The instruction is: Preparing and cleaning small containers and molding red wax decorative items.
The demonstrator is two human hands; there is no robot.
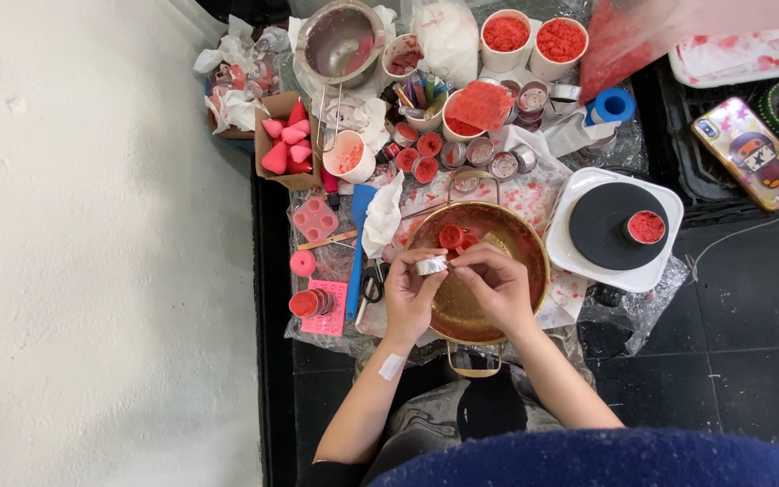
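Blue cloth fills the bottom edge of the frame, and two bare forearms rise from it toward the centre. Left hand [410, 298] has its fingers clamped on a small metal cup [431, 265], held on its side just above the near rim of a brass pan [516, 236]. Right hand [493, 287] meets it from the right, fingers pinched together at the cup's open end; whether they grip the cup or something inside it cannot be told. Both hands hover over the pan, which holds a few red wax pieces [455, 238] at its upper left.

Right of the pan sits a white hotplate [579, 194] with a black disc, and a red-filled cup [646, 227] rests on the disc. Left of the pan lie scissors [372, 284] and a blue spatula [357, 243]. Further up the frame are a box of pink cones [285, 144], two white tubs of red crumbs [534, 38] and a steel bowl [342, 41]. A phone [753, 151] lies at the upper right.
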